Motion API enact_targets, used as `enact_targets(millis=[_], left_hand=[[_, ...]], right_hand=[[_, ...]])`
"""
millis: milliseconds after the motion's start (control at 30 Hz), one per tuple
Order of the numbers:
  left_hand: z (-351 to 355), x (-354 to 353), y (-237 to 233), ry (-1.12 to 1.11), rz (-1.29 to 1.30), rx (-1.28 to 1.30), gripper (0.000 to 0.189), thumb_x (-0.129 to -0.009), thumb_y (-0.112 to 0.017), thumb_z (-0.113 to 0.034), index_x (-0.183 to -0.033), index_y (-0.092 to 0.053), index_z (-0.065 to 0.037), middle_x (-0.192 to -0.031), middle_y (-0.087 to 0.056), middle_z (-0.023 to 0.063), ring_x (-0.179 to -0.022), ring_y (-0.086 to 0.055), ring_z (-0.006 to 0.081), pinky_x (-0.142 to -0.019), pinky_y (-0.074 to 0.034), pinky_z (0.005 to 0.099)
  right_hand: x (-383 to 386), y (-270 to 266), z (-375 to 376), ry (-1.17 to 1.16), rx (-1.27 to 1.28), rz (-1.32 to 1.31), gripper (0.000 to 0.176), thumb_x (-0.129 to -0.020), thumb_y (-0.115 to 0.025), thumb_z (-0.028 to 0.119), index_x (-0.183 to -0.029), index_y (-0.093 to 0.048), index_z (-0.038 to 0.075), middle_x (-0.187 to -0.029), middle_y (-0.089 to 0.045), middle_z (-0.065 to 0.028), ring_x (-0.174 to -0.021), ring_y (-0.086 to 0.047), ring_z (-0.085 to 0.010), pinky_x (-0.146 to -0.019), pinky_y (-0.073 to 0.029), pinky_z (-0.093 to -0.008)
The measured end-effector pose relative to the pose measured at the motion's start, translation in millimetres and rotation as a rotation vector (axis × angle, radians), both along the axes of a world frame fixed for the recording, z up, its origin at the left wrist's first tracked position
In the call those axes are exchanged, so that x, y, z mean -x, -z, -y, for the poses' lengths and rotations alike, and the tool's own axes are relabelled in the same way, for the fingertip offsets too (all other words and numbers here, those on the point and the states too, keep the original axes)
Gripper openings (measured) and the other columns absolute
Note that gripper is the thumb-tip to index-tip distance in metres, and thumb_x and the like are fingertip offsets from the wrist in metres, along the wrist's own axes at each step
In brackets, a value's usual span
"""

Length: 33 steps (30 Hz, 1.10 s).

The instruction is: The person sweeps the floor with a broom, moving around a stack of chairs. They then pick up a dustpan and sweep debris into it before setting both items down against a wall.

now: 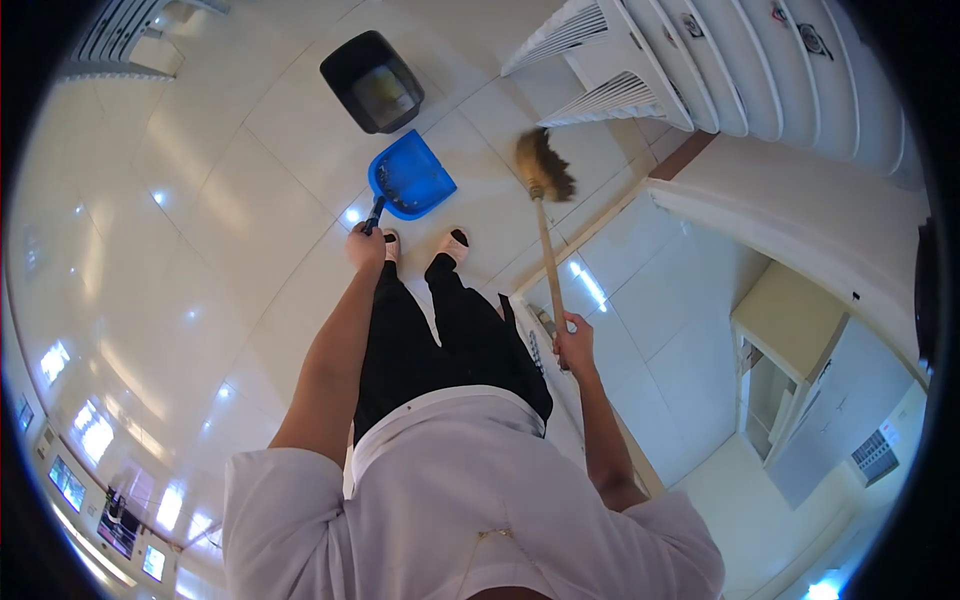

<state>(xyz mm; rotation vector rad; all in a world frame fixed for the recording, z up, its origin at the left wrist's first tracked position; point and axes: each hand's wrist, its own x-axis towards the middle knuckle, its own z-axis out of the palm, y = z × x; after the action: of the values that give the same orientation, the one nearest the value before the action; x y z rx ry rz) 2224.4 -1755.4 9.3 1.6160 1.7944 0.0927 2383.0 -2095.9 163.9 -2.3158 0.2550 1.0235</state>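
Observation:
My left hand [366, 246] is closed around the dark handle of a blue dustpan [420, 172], which has dark debris in its pan. Just beyond the dustpan stands a black bin [345, 72] with something pale and yellowish inside. My right hand [574, 345] grips the wooden handle of a broom [549, 250]. The broom's straw head [540, 163] is at the far right of the dustpan, apart from it, near the stacked white chairs.
Stacked white plastic chairs [660, 60] stand at the upper right, beside a low white wall [800, 195]. A cream cabinet [790, 320] is at the right. Glossy tiles [220, 270] cover the floor. More chairs [110, 45] are at the upper left.

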Motion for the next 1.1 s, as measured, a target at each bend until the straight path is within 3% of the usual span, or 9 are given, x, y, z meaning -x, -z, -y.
enact_targets(millis=[133,233,400,467,533,600,733,800,1100], left_hand=[[-4.9,16.7,5.5,-0.091,0.046,-0.031,0.036,-0.065,-0.057,-0.016,-0.097,-0.059,0.0,-0.078,-0.062,0.0179,-0.071,-0.061,0.0259,-0.065,-0.047,0.0334],[-5.1,24.5,2.2,-0.162,0.097,0.002,0.035,-0.066,-0.057,-0.016,-0.097,-0.059,0.001,-0.079,-0.062,0.0169,-0.07,-0.061,0.025,-0.065,-0.047,0.0328],[-7.0,25.0,36.3,-0.224,0.094,0.085,0.036,-0.066,-0.058,-0.016,-0.097,-0.058,0.003,-0.078,-0.062,0.0157,-0.073,-0.061,0.0228,-0.068,-0.047,0.0308],[-13.9,17.7,52.3,-0.194,0.077,0.064,0.036,-0.066,-0.059,-0.016,-0.097,-0.058,0.003,-0.078,-0.062,0.0157,-0.072,-0.061,0.0228,-0.067,-0.046,0.0309],[-18.1,13.7,60.7,-0.198,0.071,0.046,0.037,-0.066,-0.059,-0.017,-0.097,-0.058,0.003,-0.077,-0.062,0.0161,-0.072,-0.061,0.0235,-0.067,-0.046,0.0316],[-21.6,11.4,51.8,-0.164,0.076,0.069,0.038,-0.065,-0.059,-0.018,-0.096,-0.058,0.004,-0.078,-0.062,0.017,-0.073,-0.061,0.025,-0.068,-0.046,0.0324],[-17.0,10.4,25.0,-0.04,0.072,0.076,0.034,-0.067,-0.056,-0.017,-0.094,-0.058,0.003,-0.079,-0.06,0.0198,-0.076,-0.059,0.0305,-0.07,-0.045,0.0369],[-17.5,15.6,12.6,-0.055,0.098,0.097,0.034,-0.067,-0.056,-0.017,-0.094,-0.058,0.003,-0.08,-0.06,0.0196,-0.077,-0.059,0.0306,-0.07,-0.045,0.037],[-20.4,8.1,21.7,-0.14,0.04,0.107,0.034,-0.066,-0.057,-0.017,-0.096,-0.059,0.0,-0.082,-0.061,0.0192,-0.078,-0.059,0.0305,-0.071,-0.045,0.0366]], right_hand=[[-1.7,-93.2,-44.9,0.277,-0.1,-0.197,0.032,-0.077,-0.052,0.007,-0.107,-0.049,-0.002,-0.052,-0.05,-0.007,-0.038,-0.045,-0.012,-0.034,-0.034,-0.0237],[-10.5,-76.0,-57.7,0.18,-0.143,-0.119,0.031,-0.078,-0.052,0.009,-0.108,-0.05,-0.001,-0.053,-0.051,-0.0069,-0.039,-0.045,-0.0108,-0.035,-0.033,-0.0227],[-51.0,64.8,-127.9,-0.398,0.052,0.233,0.03,-0.077,-0.05,0.011,-0.105,-0.052,0.001,-0.062,-0.056,-0.0146,-0.056,-0.056,-0.0246,-0.049,-0.044,-0.0355],[-46.9,75.9,-151.6,-0.555,0.109,0.4,0.031,-0.076,-0.049,0.011,-0.106,-0.052,0.002,-0.067,-0.058,-0.0183,-0.065,-0.059,-0.0313,-0.056,-0.046,-0.0406],[-28.8,57.4,-150.1,-0.765,0.312,0.128,0.034,-0.075,-0.049,0.012,-0.108,-0.051,0.002,-0.078,-0.057,-0.0229,-0.082,-0.054,-0.0394,-0.068,-0.044,-0.0481],[-10.6,40.4,-121.5,-0.908,0.27,0.192,0.039,-0.076,-0.05,0.013,-0.113,-0.047,0.003,-0.072,-0.059,-0.019,-0.069,-0.059,-0.0321,-0.059,-0.047,-0.041],[-21.7,-40.3,-82.4,0.079,-0.069,-0.363,0.047,-0.076,-0.052,0.012,-0.121,-0.04,0.001,-0.062,-0.054,-0.0085,-0.045,-0.048,-0.0123,-0.039,-0.035,-0.0239],[-13.1,-87.1,-82.1,0.323,-0.135,-0.445,0.047,-0.076,-0.05,0.008,-0.121,-0.039,0.0,-0.06,-0.053,-0.0109,-0.042,-0.046,-0.0138,-0.036,-0.033,-0.0242],[-98.7,-114.2,-155.3,0.191,-0.265,-0.236,0.04,-0.076,-0.05,0.006,-0.115,-0.045,0.002,-0.059,-0.052,-0.0116,-0.04,-0.044,-0.0107,-0.031,-0.032,-0.0213]])
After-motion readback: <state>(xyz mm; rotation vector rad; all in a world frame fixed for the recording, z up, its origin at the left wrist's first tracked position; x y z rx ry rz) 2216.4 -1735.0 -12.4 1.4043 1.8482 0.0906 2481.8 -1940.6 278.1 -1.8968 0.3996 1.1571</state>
